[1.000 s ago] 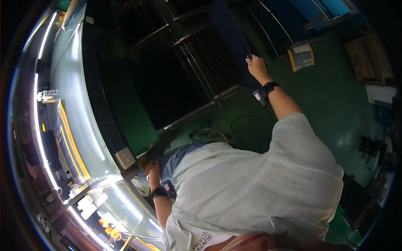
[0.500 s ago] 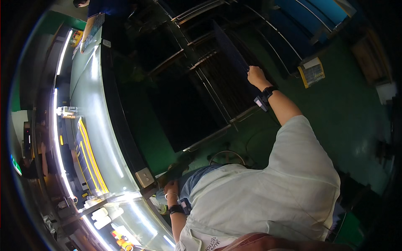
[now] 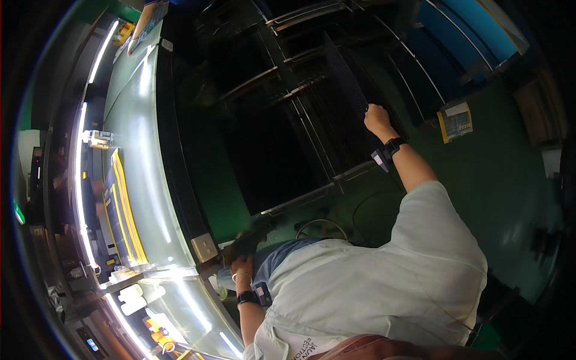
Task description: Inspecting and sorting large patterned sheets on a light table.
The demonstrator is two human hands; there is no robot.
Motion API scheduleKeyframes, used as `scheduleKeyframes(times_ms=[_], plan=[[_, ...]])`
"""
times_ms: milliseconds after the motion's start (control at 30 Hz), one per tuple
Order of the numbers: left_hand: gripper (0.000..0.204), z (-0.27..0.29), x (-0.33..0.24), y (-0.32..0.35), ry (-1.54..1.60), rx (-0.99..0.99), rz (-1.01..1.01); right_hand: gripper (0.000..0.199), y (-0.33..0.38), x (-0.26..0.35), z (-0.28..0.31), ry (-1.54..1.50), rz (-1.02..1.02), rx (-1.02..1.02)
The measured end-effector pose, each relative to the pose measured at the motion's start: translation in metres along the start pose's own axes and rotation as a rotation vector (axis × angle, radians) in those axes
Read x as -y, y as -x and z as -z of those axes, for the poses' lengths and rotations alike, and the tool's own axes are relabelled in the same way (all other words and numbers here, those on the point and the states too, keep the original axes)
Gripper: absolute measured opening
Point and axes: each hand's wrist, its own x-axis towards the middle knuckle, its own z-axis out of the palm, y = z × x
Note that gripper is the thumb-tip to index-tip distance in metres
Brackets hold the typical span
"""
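My right hand (image 3: pixel 378 122) reaches far forward, its fingers closed on the near edge of a thin dark-blue panel (image 3: pixel 347 78). The panel stands roughly on edge and slants away from me among dark racks; its lower part merges into shadow. A black watch-like band (image 3: pixel 395 146) and a small dark box (image 3: pixel 380 160) sit on that wrist. My left hand (image 3: pixel 242 267) hangs low beside my jeans (image 3: pixel 267 264), close to the bench corner. It wears a white bracelet, and its fingers are too dim to read.
A lit glass-topped bench (image 3: pixel 138 138) runs along the left, with a yellow-edged sheet (image 3: pixel 123 210) on it. A socket box (image 3: pixel 204 248) juts from its corner. Metal-railed racks (image 3: pixel 298 204) stand ahead. A yellow-bordered label (image 3: pixel 456 122) hangs at right. Another person's arm (image 3: pixel 141 29) is far left.
The whole view has shifted slightly, with the bench and racks displaced in the picture. My right hand still grips the panel, and my left hand stays low by my thigh.
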Motion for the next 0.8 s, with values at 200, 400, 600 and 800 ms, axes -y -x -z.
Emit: scheduleKeyframes(times_ms=[200, 400, 600, 800], plan=[[0.043, 0.008, -0.013, 0.005, -0.028, 0.009, -0.001, 0.017, 0.002, 0.001, 0.003, 0.016, 0.003, 0.028], [0.042, 0.002, -0.007, 0.002, 0.025, -0.004, -0.031, 0.017, -0.014, -0.001, -0.017, 0.016, 0.006, 0.041], [0.041, 0.002, -0.014, -0.006, -0.021, -0.053, -0.038, 0.07, -0.029, -0.027, -0.058, 0.164, -0.091, 0.418], [0.041, 0.009, -0.014, 0.015, -0.007, -0.027, -0.073, 0.047, -0.033, 0.024, -0.072, 0.182, 0.37, 0.384]])
